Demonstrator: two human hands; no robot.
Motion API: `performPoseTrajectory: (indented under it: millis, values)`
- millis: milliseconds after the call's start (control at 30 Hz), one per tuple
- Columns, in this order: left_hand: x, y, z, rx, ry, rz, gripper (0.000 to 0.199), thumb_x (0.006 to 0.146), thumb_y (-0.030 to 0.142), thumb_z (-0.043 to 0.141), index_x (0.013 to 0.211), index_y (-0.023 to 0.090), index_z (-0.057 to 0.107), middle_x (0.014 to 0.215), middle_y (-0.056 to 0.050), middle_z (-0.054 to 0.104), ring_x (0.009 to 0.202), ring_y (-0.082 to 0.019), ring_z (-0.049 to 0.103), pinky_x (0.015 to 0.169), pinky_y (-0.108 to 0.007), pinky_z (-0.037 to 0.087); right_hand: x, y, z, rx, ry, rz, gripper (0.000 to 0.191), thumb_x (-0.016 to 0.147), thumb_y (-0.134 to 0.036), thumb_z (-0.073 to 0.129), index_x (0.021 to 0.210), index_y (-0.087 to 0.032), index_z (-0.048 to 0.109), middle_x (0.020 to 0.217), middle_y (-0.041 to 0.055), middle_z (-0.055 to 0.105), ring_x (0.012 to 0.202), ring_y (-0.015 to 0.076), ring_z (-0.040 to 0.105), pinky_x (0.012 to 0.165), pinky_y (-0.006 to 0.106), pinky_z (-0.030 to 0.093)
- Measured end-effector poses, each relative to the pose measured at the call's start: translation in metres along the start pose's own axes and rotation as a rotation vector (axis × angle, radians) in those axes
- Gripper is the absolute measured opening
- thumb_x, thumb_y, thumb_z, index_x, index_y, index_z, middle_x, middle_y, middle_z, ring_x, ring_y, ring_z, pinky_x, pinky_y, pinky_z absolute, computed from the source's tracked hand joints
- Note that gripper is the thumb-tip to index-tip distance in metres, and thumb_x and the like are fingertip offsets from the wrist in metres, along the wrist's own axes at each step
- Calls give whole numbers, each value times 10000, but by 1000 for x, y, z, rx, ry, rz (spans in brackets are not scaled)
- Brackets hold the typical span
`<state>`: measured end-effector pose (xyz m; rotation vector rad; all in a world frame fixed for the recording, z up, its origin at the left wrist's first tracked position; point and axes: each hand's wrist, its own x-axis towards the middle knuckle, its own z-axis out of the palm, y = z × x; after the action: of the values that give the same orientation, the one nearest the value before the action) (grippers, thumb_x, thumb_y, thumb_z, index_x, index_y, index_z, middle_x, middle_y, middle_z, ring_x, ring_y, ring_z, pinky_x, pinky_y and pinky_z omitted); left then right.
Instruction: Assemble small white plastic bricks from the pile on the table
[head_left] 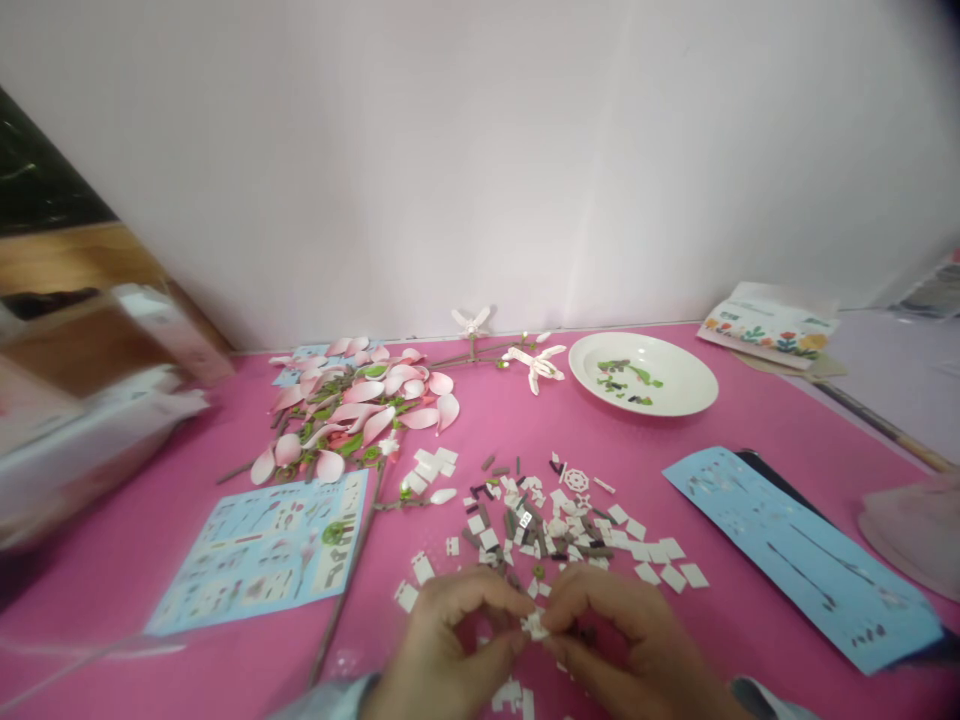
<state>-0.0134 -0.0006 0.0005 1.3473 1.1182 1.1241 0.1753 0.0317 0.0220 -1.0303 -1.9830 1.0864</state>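
My left hand [461,640] and my right hand [626,635] meet at the front middle, thumbs and fingertips pinched on a small white building brick piece [534,626]. Its exact form is partly covered by the fingers. Just beyond lies a loose pile of building bricks [540,515] in white, grey-brown and green, with a white octagonal lattice piece [577,481] at its far side. Flat white tiles [664,550] spread to the right of the pile. A long brown brick-built branch [352,570] with a white bud [443,496] lies left of my hands.
Pink brick-built blossoms [367,405] lie at the back left, white flowers [536,368] at the back middle. A white plate [643,375] holds green pieces. Blue instruction sheets [259,550] lie left; a blue booklet [795,550] rests over a dark object at right. White packaging [90,440] stands far left.
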Motion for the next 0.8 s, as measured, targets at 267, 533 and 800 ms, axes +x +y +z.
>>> performPoseTrajectory:
  millis: [267,533,800]
  values:
    - [0,1,0,4,-22,27,86,718,110,735,783,157,705,758,-71,711,679,-177,646,643,-255,505,-1,0,4,-1,3,10,122,739,-114,579,668,-199,630,603,-14,629,531,124,570,478,200,442]
    - [-2,-2,1,87,-13,45,48,735,120,722,738,154,687,702,-64,710,629,-158,634,599,-225,484,1,1,5,4,-39,-23,86,775,-140,610,728,-187,664,666,7,646,582,133,587,522,216,468]
    - [-1,2,1,100,-12,108,61,731,116,728,729,169,696,671,-53,712,604,-146,637,575,-203,480,-2,-2,1,23,-38,-51,108,768,-118,624,726,-200,680,680,9,647,582,132,598,509,211,473]
